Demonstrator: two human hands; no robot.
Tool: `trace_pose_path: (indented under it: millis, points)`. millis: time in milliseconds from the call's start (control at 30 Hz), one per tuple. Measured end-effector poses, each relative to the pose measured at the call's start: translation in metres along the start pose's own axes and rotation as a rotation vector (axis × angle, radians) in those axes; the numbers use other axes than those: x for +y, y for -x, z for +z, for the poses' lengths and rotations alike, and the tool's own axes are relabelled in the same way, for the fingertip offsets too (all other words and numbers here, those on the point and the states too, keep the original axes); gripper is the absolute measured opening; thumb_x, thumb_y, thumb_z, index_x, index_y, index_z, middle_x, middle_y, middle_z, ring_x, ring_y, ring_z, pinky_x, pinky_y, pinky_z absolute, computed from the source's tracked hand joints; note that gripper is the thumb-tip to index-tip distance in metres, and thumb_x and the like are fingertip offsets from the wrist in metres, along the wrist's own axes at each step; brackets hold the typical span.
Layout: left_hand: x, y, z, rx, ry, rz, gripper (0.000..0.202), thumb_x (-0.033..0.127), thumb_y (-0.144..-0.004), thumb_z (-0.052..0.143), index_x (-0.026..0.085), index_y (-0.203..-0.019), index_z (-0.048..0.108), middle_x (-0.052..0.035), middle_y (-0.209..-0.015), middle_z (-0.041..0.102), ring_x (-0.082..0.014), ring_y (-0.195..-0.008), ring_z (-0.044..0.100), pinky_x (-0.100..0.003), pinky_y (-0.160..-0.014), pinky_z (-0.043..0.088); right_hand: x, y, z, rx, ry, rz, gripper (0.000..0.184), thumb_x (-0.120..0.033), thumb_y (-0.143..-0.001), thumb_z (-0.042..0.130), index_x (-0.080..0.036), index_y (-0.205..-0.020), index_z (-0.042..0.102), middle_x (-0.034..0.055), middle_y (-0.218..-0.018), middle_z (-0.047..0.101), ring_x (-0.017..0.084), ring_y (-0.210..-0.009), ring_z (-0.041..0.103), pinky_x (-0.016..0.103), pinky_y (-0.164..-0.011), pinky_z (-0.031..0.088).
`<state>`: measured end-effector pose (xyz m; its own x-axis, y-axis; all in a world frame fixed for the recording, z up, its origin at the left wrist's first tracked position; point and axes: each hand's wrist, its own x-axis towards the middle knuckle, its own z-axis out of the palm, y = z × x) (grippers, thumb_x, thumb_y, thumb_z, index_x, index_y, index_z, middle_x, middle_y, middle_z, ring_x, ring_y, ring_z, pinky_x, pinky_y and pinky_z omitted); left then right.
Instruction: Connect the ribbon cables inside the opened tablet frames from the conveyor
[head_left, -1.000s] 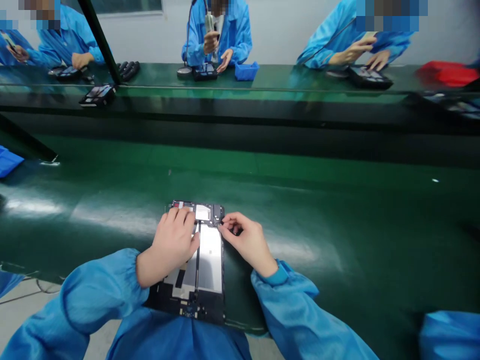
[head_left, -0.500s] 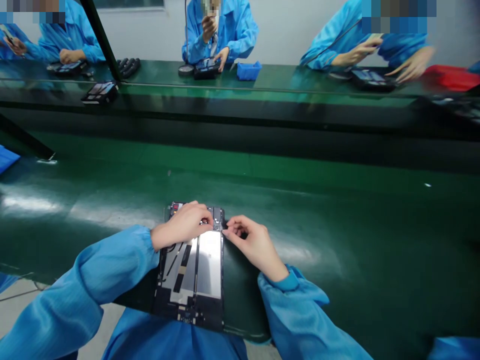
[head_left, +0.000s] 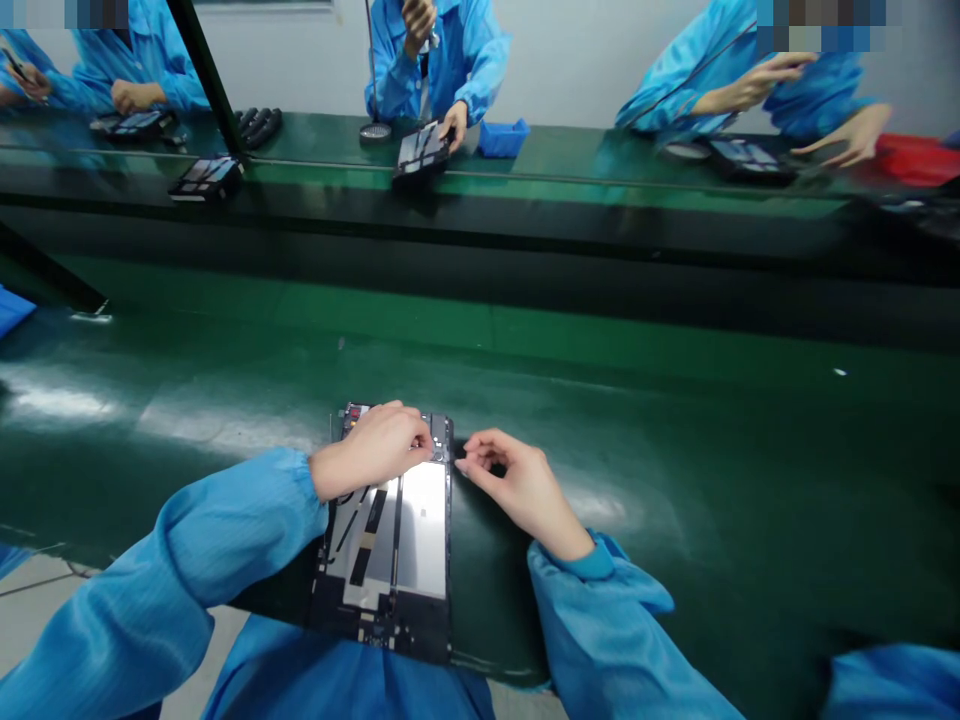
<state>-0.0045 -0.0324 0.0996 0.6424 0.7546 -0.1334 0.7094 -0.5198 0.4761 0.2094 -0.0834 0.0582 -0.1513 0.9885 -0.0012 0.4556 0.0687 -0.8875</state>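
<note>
An opened tablet (head_left: 424, 530) lies at the table's near edge with its inside facing up, showing a silvery plate, dark strips and small circuit parts. My left hand (head_left: 379, 450) reaches across its upper part. The fingers are curled together near the top right corner, and what they grip, if anything, is hidden. Just off the tablet's right edge is my right hand (head_left: 517, 485). Its thumb and fingertips come together in a loose pinch, and anything between them is too small to make out.
Across a raised dark ledge (head_left: 525, 235), co-workers in blue sleeves (head_left: 480, 75) handle dark devices at another green bench. A black device (head_left: 206, 178) rests near a slanted post (head_left: 199, 70). A blue bin (head_left: 502, 138) and a red object (head_left: 919, 160) stand there.
My right hand has shifted slightly right, away from the tablet's edge. My left hand stays over the top part. Across the bench, a co-worker has tilted and moved a device forward.
</note>
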Motion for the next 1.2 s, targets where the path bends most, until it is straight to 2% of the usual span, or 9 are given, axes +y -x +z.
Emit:
trace_pose_path:
  millis: [200,367,433,533,633,733,967,1200]
  points:
    - [0.004,0.002,0.004,0.05,-0.094,-0.018,0.016,0.019,-0.084,0.056,0.021,-0.081,0.072,-0.0048,-0.086,0.068,-0.0225,-0.085,0.06,-0.034,-0.078,0.048,0.006,-0.003,0.0,0.02,-0.143,0.026,0.026,-0.039,-0.078,0.074,-0.02,-0.091,0.062,0.0031,-0.078,0.067,0.018,-0.072,0.064,0.03,-0.068,0.05]
    - [0.007,0.004,0.01,0.088,0.024,0.173,0.015,0.023,-0.086,0.059,0.019,-0.095,0.07,-0.0046,-0.093,0.066,-0.0202,-0.09,0.06,-0.031,-0.083,0.047,-0.003,-0.007,0.014,0.071,-0.269,-0.014,0.027,-0.041,-0.078,0.075,-0.02,-0.085,0.061,0.0011,-0.073,0.062,0.016,-0.066,0.058,0.028,-0.064,0.048]
    - [0.006,0.004,0.013,0.115,0.048,0.139,0.014,0.022,-0.088,0.058,0.017,-0.091,0.071,-0.0051,-0.09,0.065,-0.0194,-0.089,0.059,-0.03,-0.082,0.046,-0.006,-0.009,0.021,0.075,-0.286,-0.025,0.026,-0.041,-0.079,0.074,-0.02,-0.086,0.061,0.0014,-0.076,0.061,0.016,-0.067,0.056,0.029,-0.065,0.048]
    - [0.001,0.005,0.016,0.16,0.034,0.0,0.014,0.019,-0.087,0.058,0.017,-0.083,0.071,-0.0053,-0.085,0.064,-0.0199,-0.086,0.058,-0.031,-0.078,0.046,-0.006,-0.012,0.03,0.061,-0.268,-0.014,0.029,-0.042,-0.077,0.073,-0.021,-0.093,0.06,0.0021,-0.081,0.059,0.016,-0.071,0.055,0.028,-0.065,0.047]
    - [-0.004,0.007,0.018,0.168,0.012,-0.065,0.013,0.019,-0.086,0.059,0.018,-0.081,0.071,-0.0054,-0.082,0.063,-0.0205,-0.083,0.058,-0.032,-0.076,0.045,0.0,-0.016,0.034,0.067,-0.222,0.009,0.028,-0.037,-0.075,0.071,-0.02,-0.095,0.061,0.0009,-0.08,0.055,0.015,-0.068,0.05,0.026,-0.061,0.044]
    - [-0.006,0.008,0.021,0.18,-0.015,-0.072,0.014,0.019,-0.087,0.057,0.017,-0.081,0.07,-0.0054,-0.081,0.063,-0.0207,-0.082,0.057,-0.033,-0.076,0.045,0.004,-0.017,0.035,0.066,-0.214,0.038,0.025,-0.032,-0.074,0.07,-0.02,-0.094,0.061,-0.0002,-0.077,0.053,0.014,-0.066,0.048,0.026,-0.061,0.042]
    - [-0.006,0.008,0.023,0.172,-0.016,-0.065,0.015,0.018,-0.087,0.056,0.018,-0.081,0.07,-0.0048,-0.081,0.063,-0.0201,-0.082,0.057,-0.032,-0.075,0.044,0.005,-0.017,0.033,0.02,-0.261,0.074,0.03,-0.033,-0.072,0.073,-0.02,-0.096,0.061,-0.0002,-0.079,0.054,0.015,-0.069,0.05,0.027,-0.064,0.045]
    - [-0.007,0.008,0.023,0.175,-0.007,-0.063,0.015,0.019,-0.087,0.056,0.018,-0.08,0.069,-0.0045,-0.082,0.063,-0.0202,-0.082,0.057,-0.033,-0.077,0.044,0.003,-0.017,0.033,0.012,-0.259,0.079,0.026,-0.029,-0.073,0.072,-0.02,-0.095,0.061,0.0,-0.08,0.054,0.014,-0.07,0.049,0.027,-0.064,0.044]
